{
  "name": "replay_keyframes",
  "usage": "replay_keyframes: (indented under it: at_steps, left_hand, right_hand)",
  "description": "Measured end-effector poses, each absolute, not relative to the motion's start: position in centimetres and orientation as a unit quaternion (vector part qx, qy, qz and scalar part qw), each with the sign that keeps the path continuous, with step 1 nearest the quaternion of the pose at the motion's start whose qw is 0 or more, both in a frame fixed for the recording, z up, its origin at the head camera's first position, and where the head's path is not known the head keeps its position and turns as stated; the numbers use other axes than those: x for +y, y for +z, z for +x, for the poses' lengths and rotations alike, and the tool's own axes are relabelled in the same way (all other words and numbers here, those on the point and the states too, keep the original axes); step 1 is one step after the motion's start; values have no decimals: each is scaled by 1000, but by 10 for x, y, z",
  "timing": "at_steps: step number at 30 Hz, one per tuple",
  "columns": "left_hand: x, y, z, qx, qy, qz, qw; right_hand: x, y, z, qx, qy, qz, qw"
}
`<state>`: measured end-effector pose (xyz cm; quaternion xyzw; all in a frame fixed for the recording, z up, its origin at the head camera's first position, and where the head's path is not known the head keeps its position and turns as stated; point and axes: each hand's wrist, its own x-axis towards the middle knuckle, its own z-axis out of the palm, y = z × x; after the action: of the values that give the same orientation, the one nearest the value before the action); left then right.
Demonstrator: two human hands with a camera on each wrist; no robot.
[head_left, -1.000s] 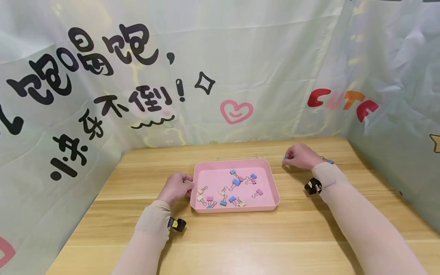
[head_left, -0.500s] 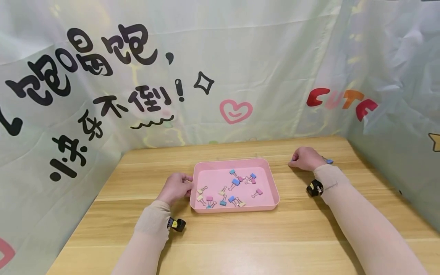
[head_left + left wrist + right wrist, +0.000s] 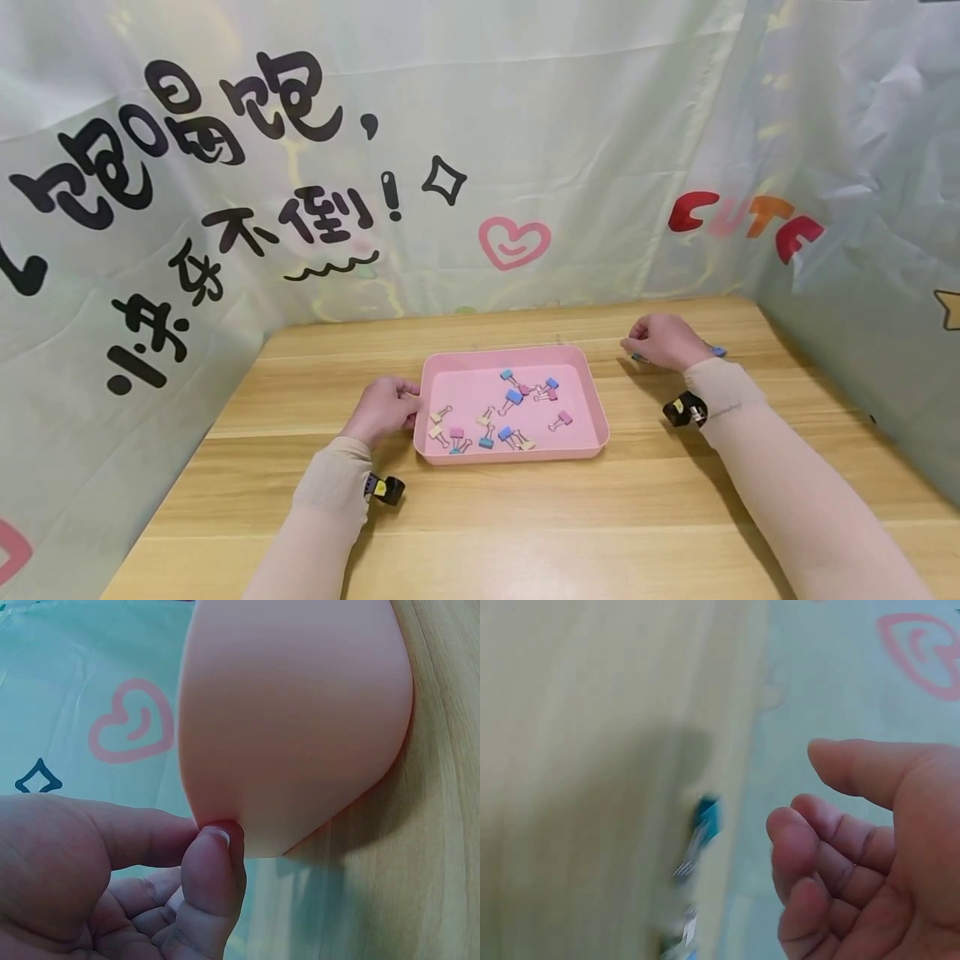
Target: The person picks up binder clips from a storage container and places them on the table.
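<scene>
In the head view, my left hand (image 3: 384,408) is at the left side of a shallow pink tray (image 3: 517,455). The left wrist view shows thumb and index finger pinching the tray's rim (image 3: 189,750). Several binder clips (image 3: 513,398) in blue, teal, pink and cream lie scattered inside the tray. To the tray's right, my right hand (image 3: 664,342) hovers low over the table, thumb apart from loosely curled fingers, nothing between them. A teal binder clip (image 3: 708,816) lies on the table below those fingers.
Beyond my right wrist a blue clip (image 3: 718,352) lies on the wooden table (image 3: 525,525), partly hidden by the hand. Printed cloth (image 3: 600,167) hangs behind the table and along its sides.
My right hand dipped slightly right and down, then rose back a little left. Blue showed at its fingertips earlier; now a teal clip shows beneath them. My left hand and the tray stay put.
</scene>
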<state>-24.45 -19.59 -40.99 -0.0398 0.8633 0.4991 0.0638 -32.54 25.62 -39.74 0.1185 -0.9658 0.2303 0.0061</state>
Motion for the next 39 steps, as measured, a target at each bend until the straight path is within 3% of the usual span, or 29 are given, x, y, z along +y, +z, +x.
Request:
replay_keyframes:
  at_steps: [11, 20, 31, 39]
  left_hand:
    - [-196, -408, -245, 868, 491, -41, 65]
    - [-197, -409, -244, 868, 490, -44, 65]
    - [-192, -408, -243, 867, 492, -43, 67]
    - [-194, -407, -244, 869, 487, -50, 71]
  right_hand:
    - [219, -391, -300, -904, 416, 80, -65]
    - [190, -405, -276, -894, 425, 82, -111]
    - [189, -410, -255, -885, 447, 60, -120]
    - [182, -413, -253, -898, 427, 47, -89]
